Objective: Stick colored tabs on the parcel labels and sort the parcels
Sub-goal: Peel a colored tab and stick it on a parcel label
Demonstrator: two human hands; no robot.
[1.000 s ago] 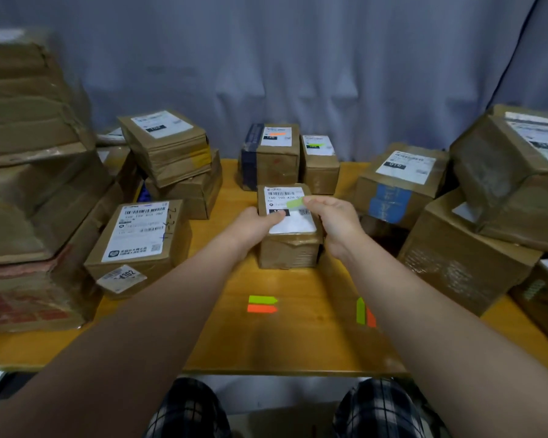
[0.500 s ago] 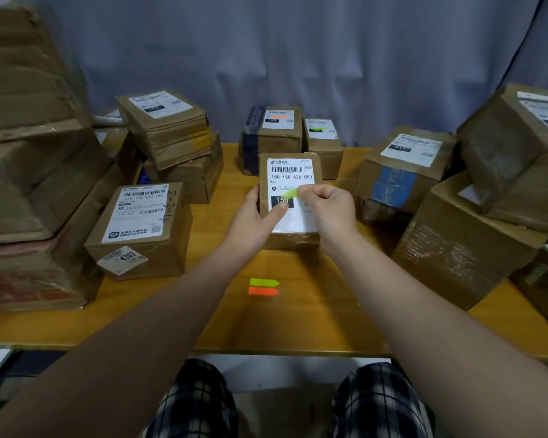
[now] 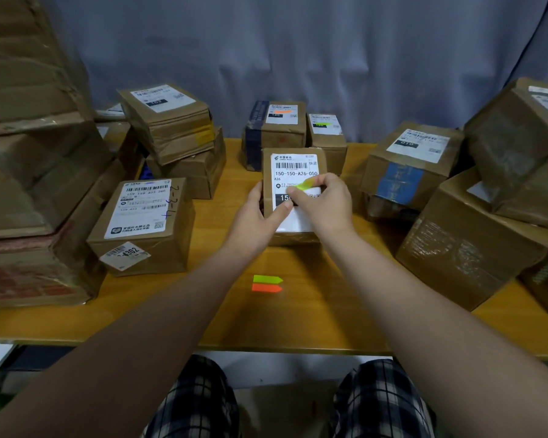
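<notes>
A small brown parcel (image 3: pixel 293 237) stands tilted up toward me at the table's middle, its white label (image 3: pixel 295 167) reading 150-150-A26-050. My left hand (image 3: pixel 260 216) grips the parcel's left side, thumb lying across the label. My right hand (image 3: pixel 325 200) pinches a green tab (image 3: pixel 304 185) against the label's middle. A green tab pad (image 3: pixel 267 279) and an orange tab pad (image 3: pixel 266 288) lie on the table in front of the parcel.
Behind stand two small parcels, one with an orange tab (image 3: pixel 279 112), one with a green tab (image 3: pixel 321 124). Labelled boxes crowd the left (image 3: pixel 143 229) and right (image 3: pixel 405 165), with tall stacks at both edges. The wooden table (image 3: pixel 298 320) ends just before my knees.
The parcel has been tipped up so that its label faces me. My right hand has brought the green tab down from the label's top edge to its middle.
</notes>
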